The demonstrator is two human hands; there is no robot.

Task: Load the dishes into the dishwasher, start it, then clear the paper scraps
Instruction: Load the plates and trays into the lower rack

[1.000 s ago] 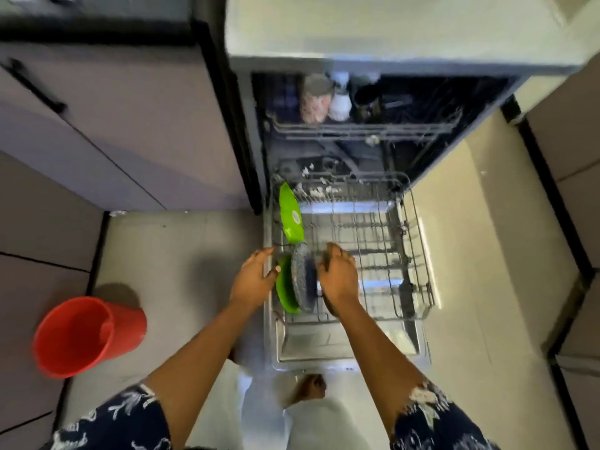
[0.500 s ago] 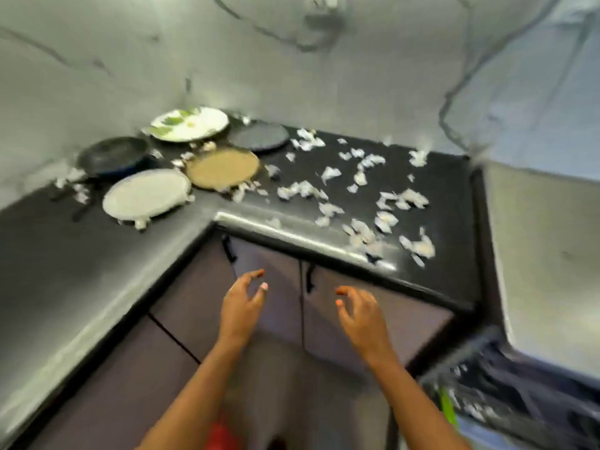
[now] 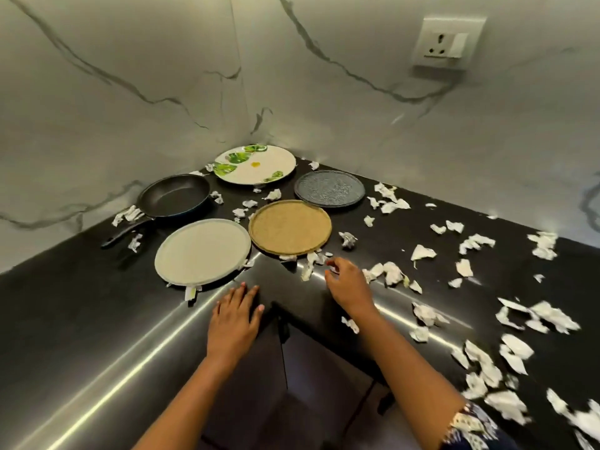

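Note:
Four plates lie flat in the corner of the black countertop (image 3: 58, 319): a pale grey plate (image 3: 203, 251), a tan plate (image 3: 290, 227), a dark grey plate (image 3: 329, 188) and a white plate with green leaves (image 3: 256, 164). A black frying pan (image 3: 173, 196) sits to their left, its handle pointing toward me. Torn paper scraps (image 3: 393, 274) litter the counter, mostly on the right. My left hand (image 3: 235, 318) hovers at the counter's front edge, fingers straight, below the pale grey plate. My right hand (image 3: 349, 285) is over the counter just short of the tan plate, fingers loosely bent, holding nothing.
Marble-patterned walls meet behind the plates. A wall socket (image 3: 448, 42) sits high on the right wall. Dark cabinet doors (image 3: 292, 384) lie below the counter's inner corner. The dishwasher is out of view.
The view swung from the dishwasher rack up to the counter corner. Both hands left the plates in the rack and have moved up and forward to the counter edge near the plates.

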